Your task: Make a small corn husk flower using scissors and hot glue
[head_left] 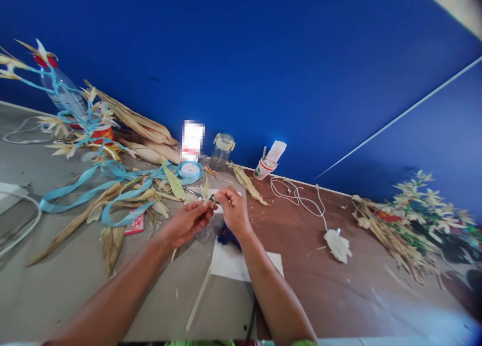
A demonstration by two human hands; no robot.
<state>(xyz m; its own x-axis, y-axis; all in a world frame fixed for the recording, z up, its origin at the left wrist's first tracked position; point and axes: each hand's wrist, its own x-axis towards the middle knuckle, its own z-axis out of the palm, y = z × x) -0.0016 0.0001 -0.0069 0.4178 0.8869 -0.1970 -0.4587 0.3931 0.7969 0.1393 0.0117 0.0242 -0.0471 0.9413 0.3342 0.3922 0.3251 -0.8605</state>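
My left hand [190,221] is closed in a pinch on a small pale-green corn husk piece [206,189] that stands up from the fingertips. Against it, almost touching, my right hand [235,213] pinches at the same spot; what its fingertips hold is too small to make out. Beneath my right wrist lies a dark blue tool [227,235], partly hidden, on a white sheet [229,268]. A translucent white stick [199,298] slants across the table below. Left of my hands are dried corn husks [111,243] and loops of light blue ribbon [81,186].
A ribbon spool [190,170], a clear jar [221,155] and a white cup [264,166] stand near the blue wall [241,65]. White cable [301,198] lies on the brown tabletop [301,296]. Husk flowers [425,200] are at far right, a plastic bottle [64,92] at far left.
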